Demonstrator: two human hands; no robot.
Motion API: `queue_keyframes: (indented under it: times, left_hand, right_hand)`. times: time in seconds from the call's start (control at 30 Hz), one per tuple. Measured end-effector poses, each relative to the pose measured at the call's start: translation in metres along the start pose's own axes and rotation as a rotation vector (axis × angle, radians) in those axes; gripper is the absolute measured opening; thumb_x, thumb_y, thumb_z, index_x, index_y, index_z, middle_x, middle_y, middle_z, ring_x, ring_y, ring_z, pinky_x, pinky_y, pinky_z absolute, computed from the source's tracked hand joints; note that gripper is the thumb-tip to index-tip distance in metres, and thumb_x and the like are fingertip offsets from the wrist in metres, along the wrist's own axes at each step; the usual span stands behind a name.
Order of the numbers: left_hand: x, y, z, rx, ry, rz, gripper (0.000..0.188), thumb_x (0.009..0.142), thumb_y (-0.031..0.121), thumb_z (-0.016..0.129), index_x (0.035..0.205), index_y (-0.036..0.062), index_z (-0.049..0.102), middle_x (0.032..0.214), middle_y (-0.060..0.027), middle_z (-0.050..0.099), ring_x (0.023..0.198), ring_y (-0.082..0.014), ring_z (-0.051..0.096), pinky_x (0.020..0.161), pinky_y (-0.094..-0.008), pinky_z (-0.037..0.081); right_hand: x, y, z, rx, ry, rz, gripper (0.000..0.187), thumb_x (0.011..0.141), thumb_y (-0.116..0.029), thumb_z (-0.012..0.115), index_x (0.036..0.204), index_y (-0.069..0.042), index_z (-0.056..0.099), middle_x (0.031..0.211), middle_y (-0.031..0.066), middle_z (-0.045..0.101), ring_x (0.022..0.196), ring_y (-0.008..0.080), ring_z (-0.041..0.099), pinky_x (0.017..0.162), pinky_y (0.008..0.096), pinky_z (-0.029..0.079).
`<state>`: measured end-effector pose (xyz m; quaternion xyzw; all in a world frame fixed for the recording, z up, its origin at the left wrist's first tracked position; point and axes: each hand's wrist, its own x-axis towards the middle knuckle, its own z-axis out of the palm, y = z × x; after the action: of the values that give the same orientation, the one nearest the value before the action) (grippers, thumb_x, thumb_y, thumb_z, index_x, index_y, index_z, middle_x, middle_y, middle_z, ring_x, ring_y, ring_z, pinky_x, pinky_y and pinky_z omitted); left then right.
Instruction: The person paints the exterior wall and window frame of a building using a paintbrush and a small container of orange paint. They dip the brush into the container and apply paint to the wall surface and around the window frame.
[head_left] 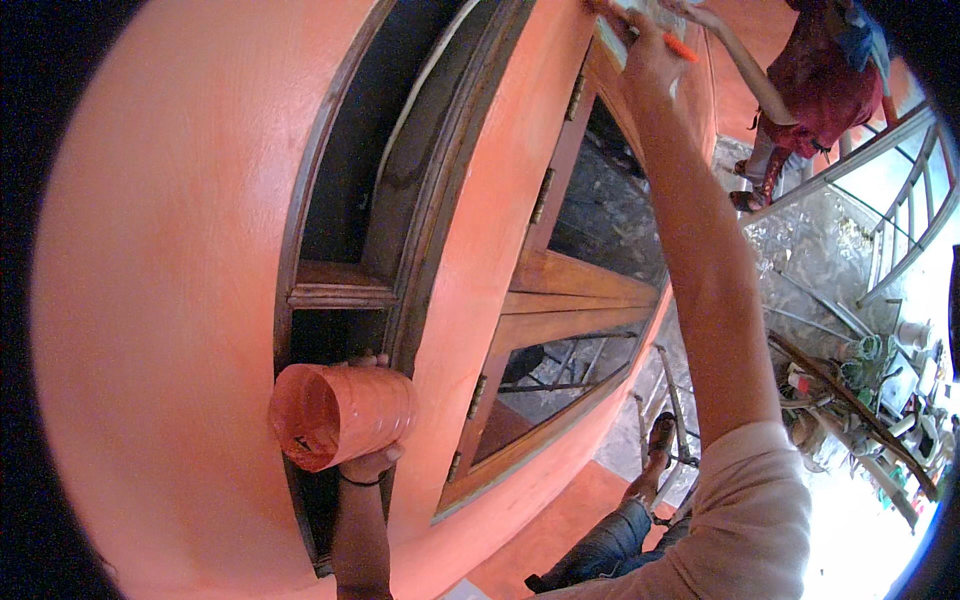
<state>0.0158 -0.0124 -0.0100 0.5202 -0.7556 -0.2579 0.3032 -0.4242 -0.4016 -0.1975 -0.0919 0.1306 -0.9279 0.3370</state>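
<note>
My left hand is wrapped round an orange paint-coated pot, its mouth tipped toward the left and wet paint inside. The pot hangs in front of a dark wooden window frame. Stretched far up, my right hand is closed on a paintbrush with an orange handle. It is up against the top of the orange wall strip beside the wooden window; the bristles are hard to make out.
Orange wall fills the left. A co-worker in a dark red garment reaches an arm toward the wall at upper right, by metal rails. My foot is near a metal frame. Clutter with plants and poles lies below at right.
</note>
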Motion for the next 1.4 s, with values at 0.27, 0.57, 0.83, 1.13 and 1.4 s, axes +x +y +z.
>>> queue_keyframes:
  times: [0.27, 0.57, 0.83, 1.13, 1.4]
  left_hand:
    - [-0.028, -0.002, -0.003, -0.228, 0.104, -0.206, 0.121, 0.064, 0.056, 0.094, 0.155, 0.0048, 0.032, 0.151, -0.0158, 0.047, 0.139, -0.0342, 0.049, 0.119, -0.0516, 0.037]
    - [-0.012, -0.009, -0.007, -0.349, 0.099, -0.235, 0.115, 0.067, 0.047, 0.094, 0.156, 0.0048, 0.035, 0.155, -0.0167, 0.045, 0.144, -0.0345, 0.045, 0.122, -0.0521, 0.032]
    - [-0.012, 0.012, 0.006, -0.268, 0.135, -0.151, 0.117, 0.066, 0.042, 0.097, 0.157, 0.0042, 0.033, 0.154, -0.0169, 0.048, 0.142, -0.0341, 0.048, 0.122, -0.05, 0.035]
    - [0.005, 0.026, 0.019, -0.3, 0.157, -0.055, 0.113, 0.059, 0.028, 0.101, 0.152, 0.0096, 0.041, 0.152, -0.0125, 0.05, 0.139, -0.0321, 0.05, 0.118, -0.0474, 0.042]
    - [-0.024, -0.017, -0.009, -0.476, 0.152, -0.232, 0.106, 0.066, 0.022, 0.097, 0.153, 0.0063, 0.038, 0.151, -0.0123, 0.049, 0.138, -0.0293, 0.05, 0.116, -0.0471, 0.043]
  right_hand:
    - [-0.155, -0.092, 0.0, -0.253, -0.16, 0.369, 0.024, 0.094, -0.019, 0.07, 0.103, 0.002, 0.06, 0.093, 0.0112, 0.07, 0.082, 0.0202, 0.071, 0.076, 0.0359, 0.06]
    - [-0.164, -0.063, 0.003, -0.703, -0.22, -0.075, 0.027, 0.09, -0.025, 0.078, 0.086, -0.003, 0.063, 0.085, 0.0087, 0.072, 0.075, 0.0131, 0.066, 0.068, 0.0311, 0.054]
    - [-0.317, -0.188, -0.008, -0.333, -0.528, 0.806, 0.026, 0.094, -0.019, 0.074, 0.081, -0.002, 0.059, 0.074, 0.0112, 0.065, 0.065, 0.0175, 0.07, 0.057, 0.0316, 0.059]
    - [-0.184, -0.096, -0.002, -0.33, -0.052, 0.16, 0.024, 0.092, -0.018, 0.073, 0.107, 0.002, 0.071, 0.09, 0.0088, 0.071, 0.07, 0.0192, 0.066, 0.067, 0.0344, 0.057]
    - [-0.417, -0.189, -0.021, -0.695, -0.669, 0.252, 0.022, 0.092, -0.026, 0.074, 0.088, -0.008, 0.063, 0.078, 0.0073, 0.063, 0.071, 0.0232, 0.063, 0.068, 0.0387, 0.052]
